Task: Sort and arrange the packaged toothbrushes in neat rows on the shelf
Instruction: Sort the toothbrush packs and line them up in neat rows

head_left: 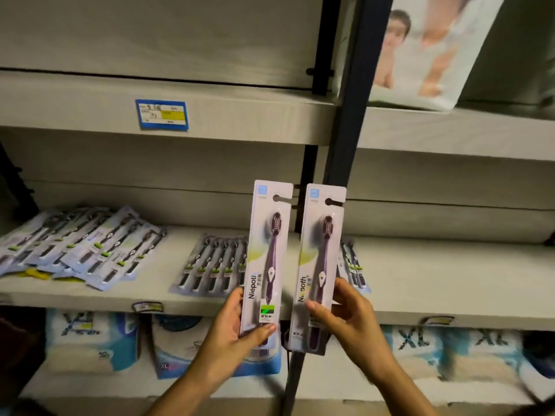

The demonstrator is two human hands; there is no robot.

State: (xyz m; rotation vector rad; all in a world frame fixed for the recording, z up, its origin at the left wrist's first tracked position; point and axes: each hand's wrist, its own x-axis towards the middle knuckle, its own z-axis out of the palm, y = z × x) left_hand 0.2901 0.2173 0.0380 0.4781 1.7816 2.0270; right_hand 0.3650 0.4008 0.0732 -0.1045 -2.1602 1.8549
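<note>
Toothbrush packs, upright, side by side before shelf (435, 283): left pack (270, 250) pinched low by left hand (229, 328) fingers (260, 329), right pack (321, 253) pinched by right hand (350, 315) fingers (316, 307). Behind, neat row (210, 265) flat on shelf; loose pile (81, 244) farther left.

Left pack (268, 250), right pack (320, 259): purple toothbrushes, upright, abreast

purple toothbrushes (271, 259) on white cards, blue-and-yellow price tag (162, 114)

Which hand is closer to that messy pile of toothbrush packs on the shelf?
Left. The left hand sits right of the pile; the right hand is farther right.
</note>
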